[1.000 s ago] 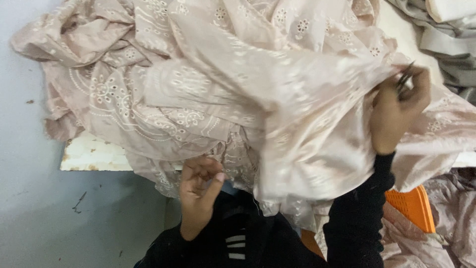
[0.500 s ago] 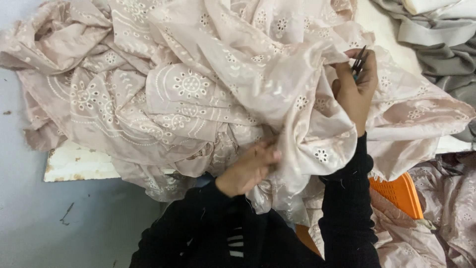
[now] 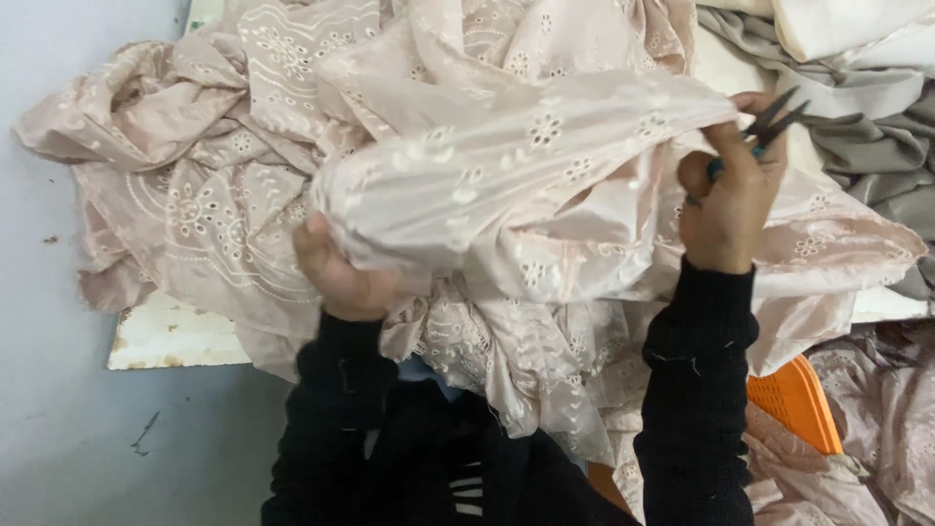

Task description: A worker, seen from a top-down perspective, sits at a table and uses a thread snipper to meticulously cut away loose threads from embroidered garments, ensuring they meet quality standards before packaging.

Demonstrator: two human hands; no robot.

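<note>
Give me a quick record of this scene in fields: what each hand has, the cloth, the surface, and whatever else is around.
Left hand: grips a stretched fold of the pink embroidered fabric from below
Right hand: holds the same fold's other end, with small dark scissors in its fingers
Fabric state: bunched in a heap, eyelet flower pattern, spilling over the table edge
Surface: white worn table
Other cloth: grey fabric at upper right
Other item: orange plastic basket at lower right
Sleeves: black
</note>
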